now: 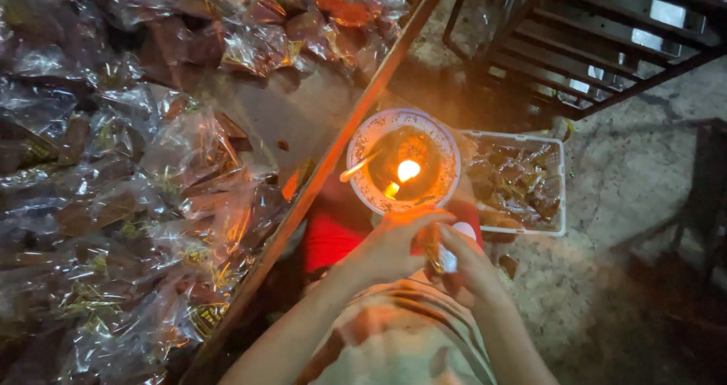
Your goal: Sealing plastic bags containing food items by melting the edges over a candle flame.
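Observation:
My left hand (390, 245) and my right hand (463, 258) meet just below a round patterned bowl (363, 139) with a small lit flame (407, 171) burning inside it. Together they pinch a small clear-wrapped brown packet (438, 255), its top edge held close to the bowl's near rim. The left fingers curl over the packet's top; the right fingers grip its lower side. A thin stick (357, 168) leans in the bowl at the left.
A wooden-edged tray (356, 112) at left holds several clear-wrapped brown sweets (151, 173). A white plastic container (562, 196) of unwrapped brown pieces stands right of the bowl. A red stool (333, 237) is under the bowl. Dark metal stairs (606, 37) rise behind, on concrete floor.

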